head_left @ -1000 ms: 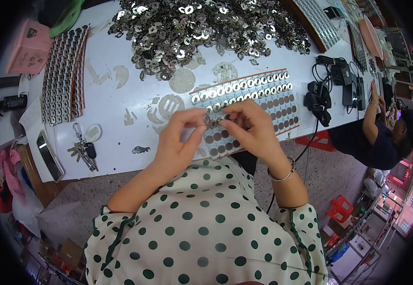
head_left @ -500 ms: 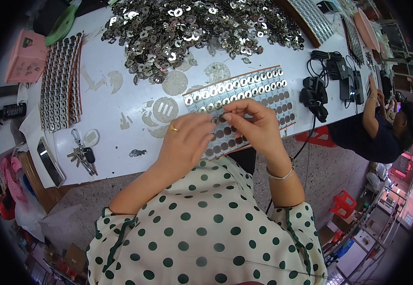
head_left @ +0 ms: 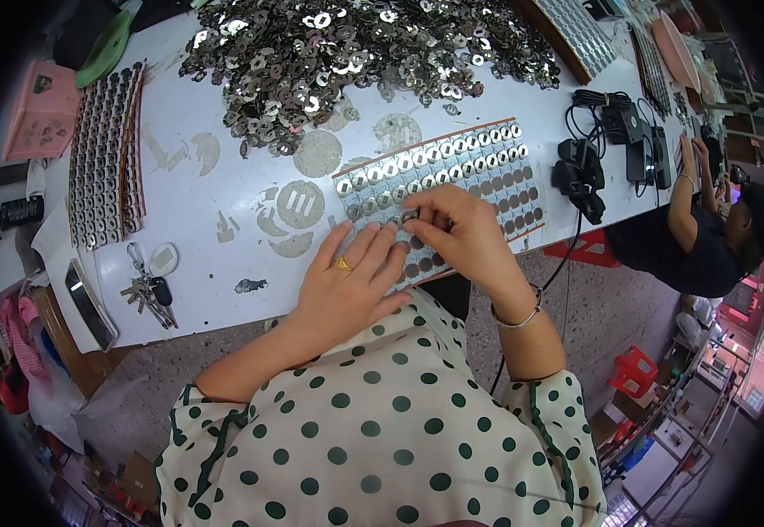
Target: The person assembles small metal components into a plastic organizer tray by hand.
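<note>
Metal disc [head_left: 409, 216] between both hands, now lower on tray [head_left: 522, 189].

Pink box [head_left: 41, 121], keys [head_left: 147, 294], phone [head_left: 90, 304], black chargers [head_left: 609, 145], red stool [head_left: 634, 370], green-dotted blouse [head_left: 382, 430]

The left hand [head_left: 351, 285] lies flat, fingers spread, while the right hand [head_left: 457, 233] beside it pinches with curled fingertips.
</note>
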A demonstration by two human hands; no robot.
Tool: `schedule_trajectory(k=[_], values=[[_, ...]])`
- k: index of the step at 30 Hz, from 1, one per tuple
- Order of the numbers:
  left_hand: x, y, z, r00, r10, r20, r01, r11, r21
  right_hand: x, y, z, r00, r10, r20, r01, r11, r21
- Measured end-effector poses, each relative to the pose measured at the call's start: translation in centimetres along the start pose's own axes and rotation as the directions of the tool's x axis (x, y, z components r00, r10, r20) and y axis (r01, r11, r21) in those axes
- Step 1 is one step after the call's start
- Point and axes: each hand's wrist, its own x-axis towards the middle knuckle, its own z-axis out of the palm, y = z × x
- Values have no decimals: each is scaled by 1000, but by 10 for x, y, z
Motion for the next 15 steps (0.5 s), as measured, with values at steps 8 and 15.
schedule_trajectory(k=[8, 15], values=[[-3, 1, 9, 1000, -1, -27, 1, 1000, 12, -6, 10, -1, 995, -90, -40, 87, 993, -82], [-2, -2, 6, 1000, -12, -29, 12, 1000, -25, 14, 4, -20, 985, -143, 99, 154, 982, -113]])
